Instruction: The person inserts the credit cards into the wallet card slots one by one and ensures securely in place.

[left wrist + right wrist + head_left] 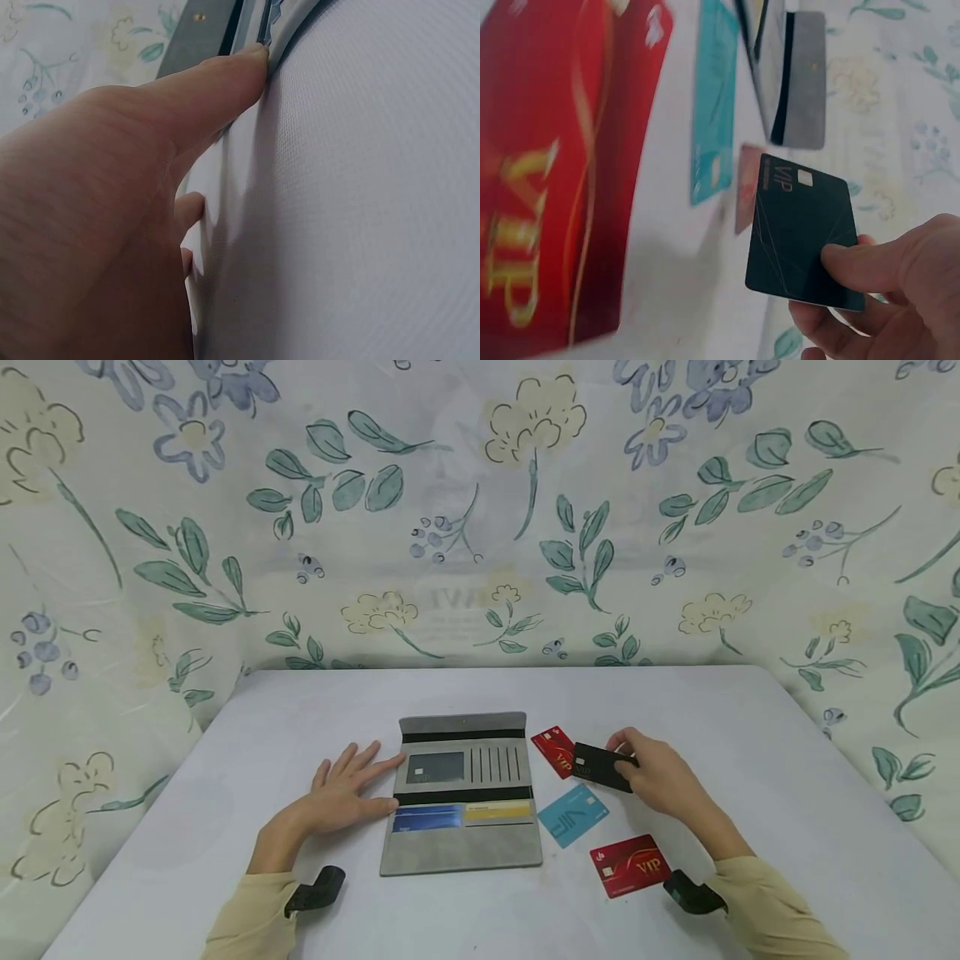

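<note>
A grey card wallet (465,852) lies unfolded on the white table, with a blue card (427,817) and a yellow card (497,811) in its lower pockets and a clear window (436,767) above. My left hand (337,802) rests at the wallet's left edge, fingers spread, thumb and index fingertip touching it. In my right hand (660,774) a black VIP card (802,232) is pinched between thumb and fingers, raised right of the wallet. Behind that card a red card (553,750) is partly hidden. A teal card (573,816) lies beside the wallet.
Another red VIP card (632,866) lies nearer the front, close to the right wrist's black camera (693,893). A second black camera (317,891) is on the left wrist. A floral cloth (465,568) hangs behind the table's far edge.
</note>
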`<action>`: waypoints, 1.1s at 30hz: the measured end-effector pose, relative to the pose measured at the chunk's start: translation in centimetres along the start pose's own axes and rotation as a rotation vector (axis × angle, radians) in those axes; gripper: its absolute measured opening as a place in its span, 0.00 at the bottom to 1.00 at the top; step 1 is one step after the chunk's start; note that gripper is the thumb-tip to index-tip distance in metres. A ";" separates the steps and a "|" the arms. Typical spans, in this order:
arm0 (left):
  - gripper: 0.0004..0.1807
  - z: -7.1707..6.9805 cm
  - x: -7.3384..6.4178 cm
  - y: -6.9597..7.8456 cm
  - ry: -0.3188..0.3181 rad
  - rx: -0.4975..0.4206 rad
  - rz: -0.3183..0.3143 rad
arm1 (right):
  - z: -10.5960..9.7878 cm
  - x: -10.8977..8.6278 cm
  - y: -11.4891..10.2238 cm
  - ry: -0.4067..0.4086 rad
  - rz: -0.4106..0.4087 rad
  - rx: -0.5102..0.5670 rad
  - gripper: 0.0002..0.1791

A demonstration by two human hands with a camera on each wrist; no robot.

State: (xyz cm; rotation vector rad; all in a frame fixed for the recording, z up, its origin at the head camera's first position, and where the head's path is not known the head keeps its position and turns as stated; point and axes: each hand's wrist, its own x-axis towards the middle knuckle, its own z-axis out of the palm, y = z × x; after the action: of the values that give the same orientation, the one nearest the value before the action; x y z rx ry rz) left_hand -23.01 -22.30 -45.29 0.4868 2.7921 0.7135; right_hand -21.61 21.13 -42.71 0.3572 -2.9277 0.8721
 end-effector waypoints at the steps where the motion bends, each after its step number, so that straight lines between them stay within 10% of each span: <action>1: 0.40 0.0 0.0 0.0 -0.002 -0.002 0.002 | 0.1 0.1 -0.4 -0.008 -0.011 0.017 0.11; 33: 0.40 -0.1 -0.1 0.1 -0.001 -0.011 0.002 | 6.5 1.7 -8.1 -0.222 -0.176 0.184 0.10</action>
State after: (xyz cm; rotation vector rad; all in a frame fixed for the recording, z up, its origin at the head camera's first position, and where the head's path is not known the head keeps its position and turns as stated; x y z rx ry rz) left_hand -22.94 -22.29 -45.14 0.4886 2.7852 0.7284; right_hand -21.35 10.67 -43.62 0.7578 -2.9554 1.1448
